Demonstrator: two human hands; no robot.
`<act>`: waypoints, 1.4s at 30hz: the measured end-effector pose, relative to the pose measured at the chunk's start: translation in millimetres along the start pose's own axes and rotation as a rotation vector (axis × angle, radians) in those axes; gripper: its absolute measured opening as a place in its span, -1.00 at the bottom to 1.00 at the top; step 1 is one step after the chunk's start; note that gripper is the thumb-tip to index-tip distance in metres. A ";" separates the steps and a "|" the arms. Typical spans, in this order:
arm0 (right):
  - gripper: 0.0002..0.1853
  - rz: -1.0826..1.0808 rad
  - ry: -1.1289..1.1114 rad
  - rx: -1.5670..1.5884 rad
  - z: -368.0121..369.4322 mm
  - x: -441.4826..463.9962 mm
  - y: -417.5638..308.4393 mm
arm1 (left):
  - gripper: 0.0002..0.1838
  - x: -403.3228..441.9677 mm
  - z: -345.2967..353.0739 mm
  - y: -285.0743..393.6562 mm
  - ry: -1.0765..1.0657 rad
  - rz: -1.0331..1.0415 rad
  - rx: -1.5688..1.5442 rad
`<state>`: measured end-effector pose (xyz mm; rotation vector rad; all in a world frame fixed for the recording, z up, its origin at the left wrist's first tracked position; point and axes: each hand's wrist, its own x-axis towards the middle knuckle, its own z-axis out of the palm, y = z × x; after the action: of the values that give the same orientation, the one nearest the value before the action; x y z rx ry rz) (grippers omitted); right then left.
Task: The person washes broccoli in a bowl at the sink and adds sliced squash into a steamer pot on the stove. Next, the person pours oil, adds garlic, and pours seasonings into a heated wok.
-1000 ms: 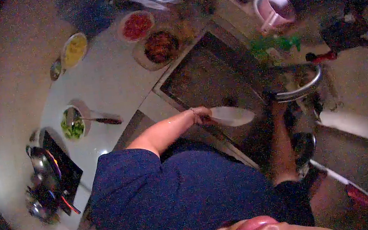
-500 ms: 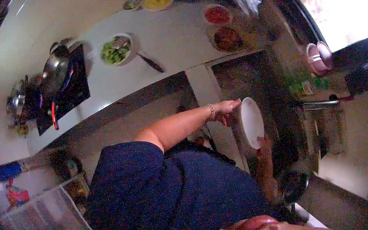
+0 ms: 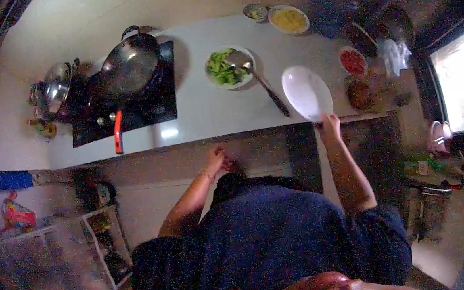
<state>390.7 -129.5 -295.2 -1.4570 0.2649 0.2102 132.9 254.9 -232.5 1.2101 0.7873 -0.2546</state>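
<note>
A black wok (image 3: 133, 69) with an orange-red handle sits on the cooktop (image 3: 152, 111). The left hand (image 3: 221, 161) hangs before the worktop (image 3: 197, 123), its grip loose, fingers partly curled, nothing visible in it. A metal turner (image 3: 261, 85) rests across a bowl of chopped greens (image 3: 222, 71). Beside it, a white plate (image 3: 306, 92) tilts at the worktop's edge, its rim closed in the right hand's (image 3: 329, 125) grip.

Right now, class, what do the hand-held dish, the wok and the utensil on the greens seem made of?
Dish: white, smooth, softly shiny; perhaps glazed ceramic or plastic.
Wok: dark grey with a bright glint; probably metal.
Utensil: silvery, reflective head, likely metal; dark handle, material unclear.
</note>
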 end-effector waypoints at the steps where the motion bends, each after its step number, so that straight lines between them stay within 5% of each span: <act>1: -0.75 0.023 -0.049 0.141 45.5 -1.6 -31.6 | -0.67 -5.4 -23.2 1.2 0.031 -0.004 0.049; 4: -0.69 0.110 -0.045 0.352 160.5 30.8 -87.1 | -0.67 -21.0 -79.1 1.5 0.133 0.006 0.165; 6: -0.63 0.031 -0.009 0.008 222.2 55.0 -115.7 | -0.69 -34.5 -92.5 10.0 0.195 -0.003 0.159; 8: -0.62 -0.130 -0.200 0.164 259.3 134.4 -69.6 | -0.70 -41.3 -102.0 11.6 0.239 0.010 0.140; 11: -0.62 0.034 -0.238 0.129 323.0 177.1 -79.8 | -0.68 -43.2 -93.2 17.8 0.289 0.004 0.056; 14: -0.61 0.122 -0.276 0.288 372.2 288.1 4.3 | -0.64 -44.2 -80.6 26.6 0.352 -0.026 -0.008; 15: -0.63 0.250 -0.247 0.013 382.9 303.4 1.4 | -0.63 -49.0 -72.4 32.9 0.371 -0.036 -0.080; 18: -0.60 0.162 -0.219 0.137 406.2 263.6 -43.1 | -0.63 -61.1 -47.9 48.3 0.388 -0.020 -0.066; 21: -0.51 0.347 -0.374 0.060 410.6 309.5 -15.7 | -0.64 -61.7 -38.8 47.7 0.463 -0.080 -0.071; 24: -0.43 0.205 -0.246 0.024 423.0 243.5 -75.2 | -0.65 -68.7 -30.3 52.1 0.504 -0.077 -0.124; 25: -0.39 0.114 -0.311 0.197 422.1 278.1 -30.2 | -0.66 -68.4 -25.7 55.8 0.513 -0.061 -0.146; 31: -0.61 0.400 -0.447 0.261 406.8 256.6 -61.7 | -0.66 -72.1 -22.5 75.9 0.567 -0.058 -0.201; 33: -0.67 -0.046 -0.430 0.182 401.2 339.3 61.9 | -0.67 -73.8 -29.7 78.2 0.555 -0.022 -0.210; 38: -0.62 -0.604 0.102 -0.840 392.2 265.2 -80.5 | -0.65 -95.2 -70.1 88.7 0.511 -0.048 -0.204; 42: -0.66 -0.159 -0.701 -0.393 420.1 127.7 -185.8 | -0.66 -99.7 -111.9 57.3 0.390 0.029 -0.145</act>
<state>589.0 266.4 -118.5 -1.6830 -0.4852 0.6499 48.9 354.5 -138.9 1.1463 1.1055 0.0662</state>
